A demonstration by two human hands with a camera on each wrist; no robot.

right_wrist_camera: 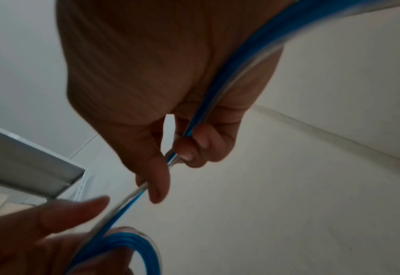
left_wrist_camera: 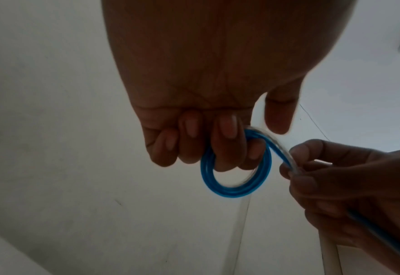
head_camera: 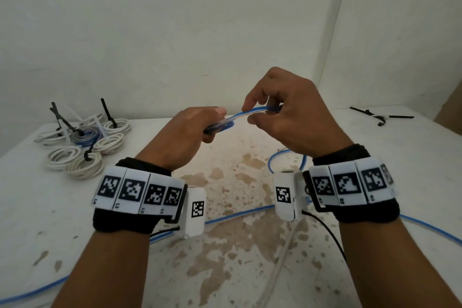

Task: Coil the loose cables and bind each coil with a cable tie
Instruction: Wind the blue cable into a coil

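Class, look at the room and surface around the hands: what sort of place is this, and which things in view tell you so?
Probably a bare workroom or storage corner, not a home table. A stained white worktop meets plain white walls, finished tied coils are piled at one side, and spare black cable ties lie at the other.

Blue cable (left_wrist_camera: pixel 235 191) — glossy, smooth plastic; table (head_camera: pixel 250 182) — matt white surface, stained and flaking.

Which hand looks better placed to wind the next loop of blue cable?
The right hand, probably: it pinches the free run of blue cable, while the left hand grips the coil.
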